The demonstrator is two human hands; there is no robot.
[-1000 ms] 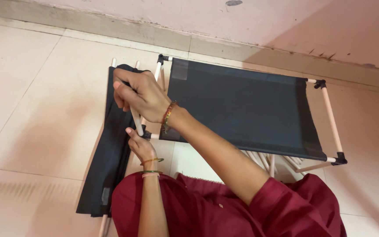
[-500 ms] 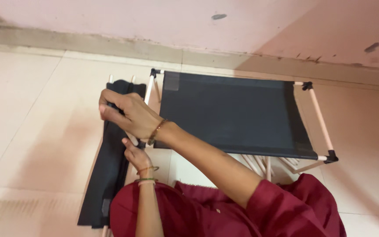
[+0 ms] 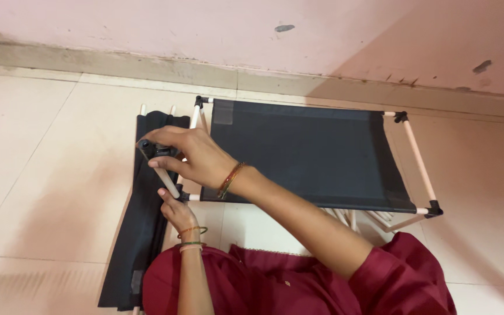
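Observation:
My right hand [image 3: 191,158] reaches across from the right and grips a small black connector [image 3: 147,148] at the upper end of a thin white rod [image 3: 168,183]. Just below, my left hand [image 3: 175,212] pinches the lower end of the same rod, beside the black corner joint [image 3: 184,196] of the frame. A black fabric panel [image 3: 304,153] is stretched flat on the white rod frame [image 3: 420,160] to the right. A second black fabric piece [image 3: 140,233] lies folded on the floor under both hands.
Pale floor tiles [image 3: 36,175] surround the frame, and a pink wall with a low skirting [image 3: 147,65] runs along the far side. Several loose white rods [image 3: 351,217] lie under the frame's near edge. My red sleeves and clothing [image 3: 298,286] fill the bottom of the view.
The view has tilted, so the frame sits lower in the picture. My right hand has slid slightly along the rod, and the black connector now shows at its fingertips. The left hand stays put.

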